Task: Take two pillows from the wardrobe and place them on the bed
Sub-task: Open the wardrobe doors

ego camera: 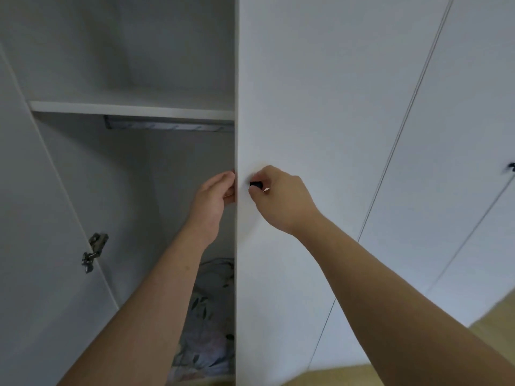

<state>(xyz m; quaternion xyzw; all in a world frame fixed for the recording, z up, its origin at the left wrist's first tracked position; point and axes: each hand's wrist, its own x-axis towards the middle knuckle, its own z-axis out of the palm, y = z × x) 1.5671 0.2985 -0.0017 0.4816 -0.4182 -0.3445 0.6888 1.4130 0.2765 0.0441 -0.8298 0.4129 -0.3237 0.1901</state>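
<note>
A white wardrobe stands in front of me, its left side open. My right hand [281, 199] pinches the small black knob [255, 185] on the white right door [306, 107]. My left hand [214, 200] curls its fingers around that door's free edge from the inside. Low in the open compartment lies floral-patterned bedding or pillows [209, 316], partly hidden behind my left forearm and the door. I cannot tell how many pillows there are.
An inner shelf [131, 109] crosses the compartment above my hands, with a hanging rail [167, 125] under it. A metal hinge [93, 252] sits on the left side. More closed white doors [446, 162] stand to the right, one with a dark knob [511, 166]. Wooden floor [496, 316] shows at the lower right.
</note>
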